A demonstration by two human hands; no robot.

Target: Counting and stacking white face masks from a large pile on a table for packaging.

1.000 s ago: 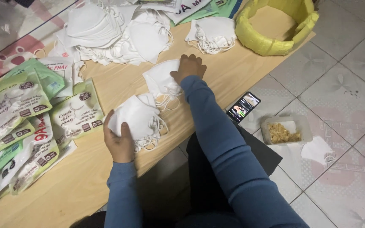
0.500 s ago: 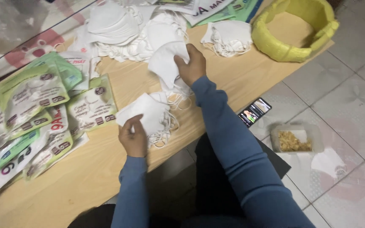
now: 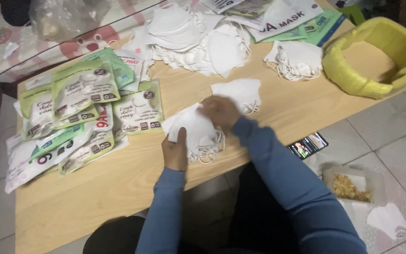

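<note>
Near the front edge of the pale wooden table (image 3: pixel 118 188) — bare wood below and left of the hands, more between them and the yellow foam ring (image 3: pixel 377 56). Small stack of white folded face masks (image 3: pixel 191 129) at mid-table, long axis running roughly from lower right to upper left, ear loops trailing toward the front edge. Left hand (image 3: pixel 175 150) pressed on the stack's near side, fingers closed narrowly over it. Right hand (image 3: pixel 219 110) blurred — apparently pinching the stack's upper right corner, fingers curled tight. Single white mask (image 3: pixel 240 91) just behind. Green-and-white mask packets (image 3: pixel 81 94) crowding the left; loose mask heap (image 3: pixel 189 37) at the rear.
</note>
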